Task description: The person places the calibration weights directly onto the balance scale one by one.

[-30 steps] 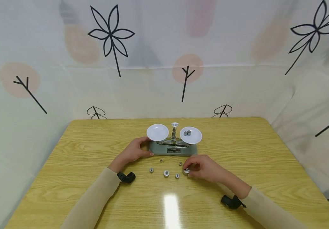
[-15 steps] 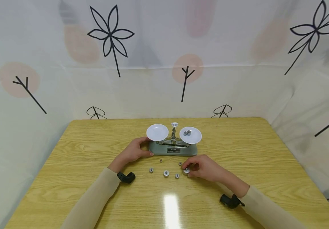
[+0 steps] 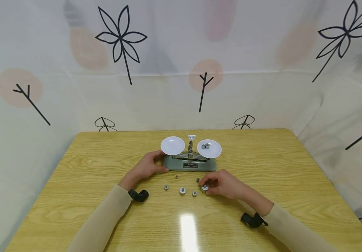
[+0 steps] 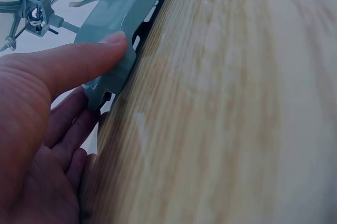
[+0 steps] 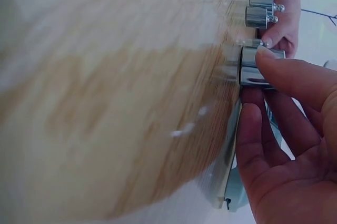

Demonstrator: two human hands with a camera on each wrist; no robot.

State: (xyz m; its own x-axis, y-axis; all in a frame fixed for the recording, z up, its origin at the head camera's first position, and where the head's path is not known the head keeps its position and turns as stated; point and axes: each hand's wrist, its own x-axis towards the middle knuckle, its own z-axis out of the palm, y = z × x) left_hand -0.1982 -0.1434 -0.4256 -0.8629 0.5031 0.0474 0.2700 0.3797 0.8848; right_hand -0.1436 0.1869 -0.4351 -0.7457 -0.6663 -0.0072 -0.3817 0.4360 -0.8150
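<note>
A two-pan balance scale [image 3: 176,165] with a green base stands near the middle of the table. My left hand [image 3: 146,165] grips the left end of its base, thumb on the front and fingers behind, as the left wrist view shows. The left pan [image 3: 173,145] is bare; in the right pan [image 3: 215,150] sit two small metal weights [image 3: 205,146]. In front of the scale, my right hand [image 3: 226,184] pinches the largest knobbed metal weight [image 5: 250,68] between thumb and fingers. That weight stands upright on the table.
Several other metal weights stand on the wooden table [image 3: 105,147] around the right hand's fingers: a medium one [image 3: 182,191], smaller ones [image 3: 194,193] and a tiny one [image 3: 176,176]. A patterned cloth [image 3: 155,101] hangs behind the table.
</note>
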